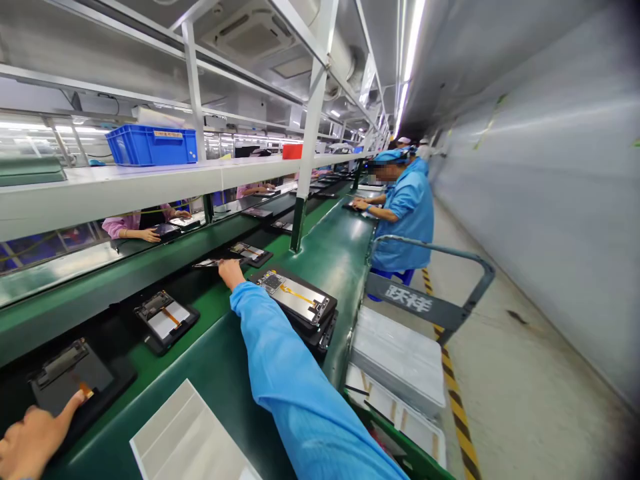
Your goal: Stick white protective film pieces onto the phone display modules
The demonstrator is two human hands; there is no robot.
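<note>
While the left hand (30,443) rests an extended index finger on a black tablet housing (70,377) beside an orange ribbon cable (86,390), its grip holding nothing, the right hand (231,273), in a blue sleeve (285,373), reaches over the green conveyor desk (320,267) to a thin dark panel (213,263); whether that grip holds it, I cannot tell. Further right, a silver-backed tablet (293,298) lies on stacked black trays (323,340).

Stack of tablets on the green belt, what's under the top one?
Under the top tablet with the gold ribbon sits at least one more black tray, its edge showing. The top one covers the rest, so I cannot see inside.
</note>
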